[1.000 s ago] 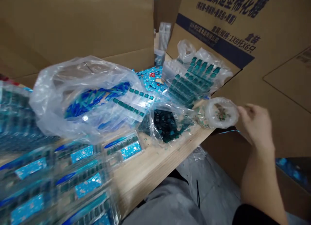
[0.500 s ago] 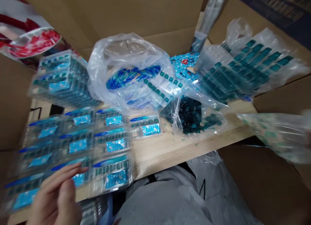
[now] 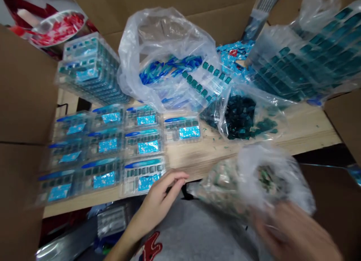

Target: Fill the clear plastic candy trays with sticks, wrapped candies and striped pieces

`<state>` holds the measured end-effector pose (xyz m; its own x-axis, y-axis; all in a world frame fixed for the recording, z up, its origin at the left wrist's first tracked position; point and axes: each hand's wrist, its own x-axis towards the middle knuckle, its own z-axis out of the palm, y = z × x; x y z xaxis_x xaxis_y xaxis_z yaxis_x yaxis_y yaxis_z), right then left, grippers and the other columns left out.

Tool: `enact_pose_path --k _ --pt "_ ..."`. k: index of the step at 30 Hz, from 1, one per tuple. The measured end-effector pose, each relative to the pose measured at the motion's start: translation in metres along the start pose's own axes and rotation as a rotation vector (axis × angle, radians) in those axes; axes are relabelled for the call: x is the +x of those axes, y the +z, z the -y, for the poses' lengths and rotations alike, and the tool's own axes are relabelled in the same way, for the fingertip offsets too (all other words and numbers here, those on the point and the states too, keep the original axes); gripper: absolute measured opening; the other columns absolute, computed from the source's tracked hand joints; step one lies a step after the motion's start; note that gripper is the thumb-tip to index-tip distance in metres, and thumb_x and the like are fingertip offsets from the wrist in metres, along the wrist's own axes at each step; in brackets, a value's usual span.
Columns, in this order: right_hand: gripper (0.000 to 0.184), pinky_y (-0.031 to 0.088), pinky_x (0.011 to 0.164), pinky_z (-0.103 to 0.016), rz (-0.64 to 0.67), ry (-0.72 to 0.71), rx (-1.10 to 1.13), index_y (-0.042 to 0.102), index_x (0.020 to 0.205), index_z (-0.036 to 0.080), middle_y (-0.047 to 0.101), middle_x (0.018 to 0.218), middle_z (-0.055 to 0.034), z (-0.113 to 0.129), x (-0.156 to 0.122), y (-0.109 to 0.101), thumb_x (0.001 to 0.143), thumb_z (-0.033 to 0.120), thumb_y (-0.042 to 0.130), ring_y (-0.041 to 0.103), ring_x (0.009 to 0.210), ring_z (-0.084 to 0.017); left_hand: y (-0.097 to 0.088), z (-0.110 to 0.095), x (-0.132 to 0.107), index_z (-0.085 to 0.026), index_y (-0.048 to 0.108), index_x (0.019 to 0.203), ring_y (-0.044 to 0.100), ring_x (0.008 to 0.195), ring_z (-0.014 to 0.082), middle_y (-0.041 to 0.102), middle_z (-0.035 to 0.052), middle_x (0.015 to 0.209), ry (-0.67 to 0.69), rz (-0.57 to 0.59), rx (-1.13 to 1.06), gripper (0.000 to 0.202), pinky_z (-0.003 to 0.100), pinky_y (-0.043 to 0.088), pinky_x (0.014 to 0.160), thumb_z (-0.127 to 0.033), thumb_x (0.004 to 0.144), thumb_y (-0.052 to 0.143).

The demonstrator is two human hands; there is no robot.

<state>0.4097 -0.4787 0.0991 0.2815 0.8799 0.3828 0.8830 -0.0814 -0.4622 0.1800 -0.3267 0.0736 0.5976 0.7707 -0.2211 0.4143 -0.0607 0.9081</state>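
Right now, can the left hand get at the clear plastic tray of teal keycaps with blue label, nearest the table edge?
Probably yes. The left hand lies just beside the clear plastic tray at the wooden table's edge, and nothing appears between them.

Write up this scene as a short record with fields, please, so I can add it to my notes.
left hand: empty, fingers beside a clear pack of teal keycaps
right hand: blurred, gripping a clear plastic bag of small mixed bits
surface: wooden table
rest: plastic bag of blue pieces; plastic bag of dark teal keycaps; cardboard flaps
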Motion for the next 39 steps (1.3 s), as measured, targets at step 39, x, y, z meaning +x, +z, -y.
enact_pose_path --k 39 --pt "0.025 0.052 0.091 -0.045 0.770 -0.154 0.012 0.068 0.109 0.003 0.068 0.114 -0.0201 0.007 0.088 0.110 0.090 -0.002 0.053 0.061 0.109 -0.034 0.045 0.030 0.039 -0.035 0.065 0.119 0.073 0.081 0.0165 0.074 -0.0022 0.104 -0.173 -0.267 -0.640 0.046 0.025 0.059 0.069 -0.032 0.076 0.081"
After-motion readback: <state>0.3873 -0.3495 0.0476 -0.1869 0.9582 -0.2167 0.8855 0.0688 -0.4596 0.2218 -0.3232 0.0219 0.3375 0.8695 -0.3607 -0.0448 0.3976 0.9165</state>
